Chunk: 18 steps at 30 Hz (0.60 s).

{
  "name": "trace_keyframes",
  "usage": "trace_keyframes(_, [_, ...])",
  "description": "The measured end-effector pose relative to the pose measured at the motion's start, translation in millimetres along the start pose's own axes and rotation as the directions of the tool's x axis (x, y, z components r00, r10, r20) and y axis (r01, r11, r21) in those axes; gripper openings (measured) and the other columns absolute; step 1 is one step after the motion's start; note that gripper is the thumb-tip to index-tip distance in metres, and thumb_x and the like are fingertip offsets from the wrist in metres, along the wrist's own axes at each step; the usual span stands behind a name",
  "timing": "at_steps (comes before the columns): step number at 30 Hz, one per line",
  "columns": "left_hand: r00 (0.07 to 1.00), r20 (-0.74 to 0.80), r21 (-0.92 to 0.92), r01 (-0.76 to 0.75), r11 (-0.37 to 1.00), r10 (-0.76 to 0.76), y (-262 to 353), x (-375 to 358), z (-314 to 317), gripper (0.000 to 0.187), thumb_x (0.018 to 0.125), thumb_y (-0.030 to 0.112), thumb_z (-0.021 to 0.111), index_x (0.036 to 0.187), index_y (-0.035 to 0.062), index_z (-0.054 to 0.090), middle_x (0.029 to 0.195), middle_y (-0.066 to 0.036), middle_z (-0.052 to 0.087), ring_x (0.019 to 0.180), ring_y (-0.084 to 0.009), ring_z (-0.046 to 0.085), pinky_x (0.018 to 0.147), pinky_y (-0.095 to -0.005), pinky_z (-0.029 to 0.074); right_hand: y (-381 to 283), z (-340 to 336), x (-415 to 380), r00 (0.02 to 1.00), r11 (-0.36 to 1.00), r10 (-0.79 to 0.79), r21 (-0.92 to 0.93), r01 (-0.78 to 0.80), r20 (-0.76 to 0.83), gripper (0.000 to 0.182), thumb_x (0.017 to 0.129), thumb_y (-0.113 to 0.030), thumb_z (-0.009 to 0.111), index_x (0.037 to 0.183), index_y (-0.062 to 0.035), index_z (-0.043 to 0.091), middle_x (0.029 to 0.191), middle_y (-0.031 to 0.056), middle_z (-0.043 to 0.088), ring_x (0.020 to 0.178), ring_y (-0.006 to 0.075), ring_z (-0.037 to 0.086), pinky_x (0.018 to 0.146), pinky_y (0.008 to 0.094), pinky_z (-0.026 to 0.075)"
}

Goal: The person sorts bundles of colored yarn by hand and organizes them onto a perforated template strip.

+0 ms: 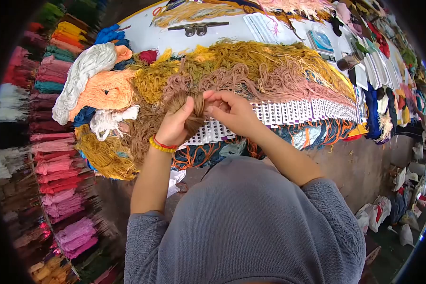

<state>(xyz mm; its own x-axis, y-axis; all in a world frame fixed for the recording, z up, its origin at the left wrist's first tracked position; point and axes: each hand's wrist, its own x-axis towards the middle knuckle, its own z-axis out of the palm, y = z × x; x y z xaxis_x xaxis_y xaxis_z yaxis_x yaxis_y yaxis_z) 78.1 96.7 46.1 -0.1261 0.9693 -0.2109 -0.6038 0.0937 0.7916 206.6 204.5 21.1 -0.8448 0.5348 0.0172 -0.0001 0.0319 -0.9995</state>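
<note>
My left hand [174, 124] is closed around a small bundle of brown yarn [197, 108], its thumb pressed along the near side. My right hand [233, 112] is at the bundle's right edge with fingers curled in toward the thumb. Whatever lies between those fingertips is too small to make out. Under and beyond both hands lies a heap of loose yarn, dusty pink [227, 78] and mustard [194, 61]. Cards with rows of dark dots [288, 113] run in a strip along the table's near side, just right of and below the hands.
Peach yarn [111, 90] and a white skein [87, 66] are piled at the left. Coloured skeins [57, 165] hang on a rack at far left. A dark metal clip [199, 29], a blue-topped device [321, 41] and a dark cylinder [350, 60] lie toward the back.
</note>
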Motion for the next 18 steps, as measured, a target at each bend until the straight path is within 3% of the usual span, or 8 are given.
trace_keyframes(3, [0.996,0.091,-0.320,0.007,0.948,0.023,0,-7,2,0.056,0.092,0.041,0.025,0.124,-0.0034,0.035,0.120,-0.012,0.046,0.110,-0.0217,0.045,0.095,-0.0342,0.034,-25,18,-3,0.997,0.995,-0.079,-0.060,0.078,-0.015,0.018,0.075,-0.011,0.062,0.090,-0.0020,0.059,0.070,-0.0021,0.051,0.057,0.0035,0.044,0.053,0.0188,0.038])
trace_keyframes(6, [0.996,0.086,-0.286,0.022,0.958,0.003,5,-19,-1,0.055,0.092,0.041,0.024,0.124,-0.0031,0.034,0.118,-0.012,0.046,0.108,-0.0212,0.046,0.094,-0.0338,0.036,-8,37,-2,0.994,0.957,-0.106,-0.275,0.091,-0.041,0.012,0.076,-0.009,0.061,0.082,0.0003,0.058,0.075,-0.0003,0.054,0.056,0.0042,0.043,0.050,0.0206,0.036])
trace_keyframes(8, [0.998,0.061,-0.303,0.019,0.953,0.000,8,-27,-14,0.053,0.093,0.038,0.025,0.122,-0.0035,0.037,0.117,-0.012,0.048,0.106,-0.0210,0.048,0.092,-0.0332,0.038,-11,49,-1,0.988,0.976,-0.116,-0.198,0.094,-0.104,0.010,0.075,-0.012,0.057,0.080,-0.0030,0.058,0.087,0.0065,0.060,0.056,0.0123,0.054,0.053,0.0259,0.043])
trace_keyframes(9, [1.000,0.027,-0.308,0.019,0.951,-0.011,7,-30,-24,0.051,0.093,0.037,0.026,0.121,-0.0034,0.039,0.116,-0.012,0.048,0.105,-0.0210,0.049,0.091,-0.0334,0.039,-11,54,-1,0.998,0.985,-0.037,-0.171,0.026,-0.059,0.010,0.078,-0.006,0.057,0.084,0.0018,0.057,0.100,0.0041,0.056,0.058,0.0038,0.046,0.050,0.0191,0.037])
trace_keyframes(10, [1.000,-0.006,-0.313,0.020,0.950,-0.023,8,-33,-30,0.049,0.093,0.036,0.027,0.119,-0.0034,0.040,0.115,-0.012,0.049,0.104,-0.0209,0.050,0.089,-0.0337,0.040,-10,62,-1,0.998,0.984,-0.039,-0.176,0.029,-0.057,0.010,0.078,-0.006,0.057,0.084,0.0018,0.057,0.100,0.0041,0.056,0.058,0.0038,0.046,0.050,0.0191,0.037])
trace_keyframes(12, [0.999,-0.033,-0.328,0.000,0.945,-0.012,12,-42,-37,0.047,0.093,0.035,0.029,0.117,-0.0029,0.043,0.113,-0.012,0.051,0.099,-0.0193,0.052,0.084,-0.0338,0.043,-7,77,-1,0.996,0.984,0.026,0.176,-0.010,-0.090,0.011,0.081,-0.005,0.053,0.087,0.0028,0.056,0.103,0.0034,0.055,0.060,0.0042,0.049,0.050,0.0179,0.039])
trace_keyframes(15, [1.000,-0.024,-0.335,-0.014,0.942,0.006,17,-52,-53,0.041,0.093,0.030,0.032,0.115,-0.0021,0.045,0.109,-0.011,0.053,0.093,-0.0173,0.054,0.079,-0.0324,0.045,-13,90,1,0.989,0.923,0.126,0.375,-0.088,-0.079,0.010,0.084,-0.004,0.049,0.090,-0.0007,0.055,0.088,0.0045,0.060,0.058,0.0048,0.050,0.049,0.0175,0.039])
trace_keyframes(18, [0.992,-0.115,-0.263,-0.071,0.962,0.042,25,-61,-59,0.032,0.090,0.023,0.041,0.109,-0.0016,0.050,0.101,-0.010,0.056,0.084,-0.0155,0.056,0.074,-0.0294,0.047,-19,102,-2,0.977,0.905,0.211,0.384,-0.184,-0.030,0.008,0.084,-0.006,0.049,0.088,-0.0024,0.056,0.077,0.0030,0.059,0.054,0.0047,0.048,0.048,0.0170,0.038])
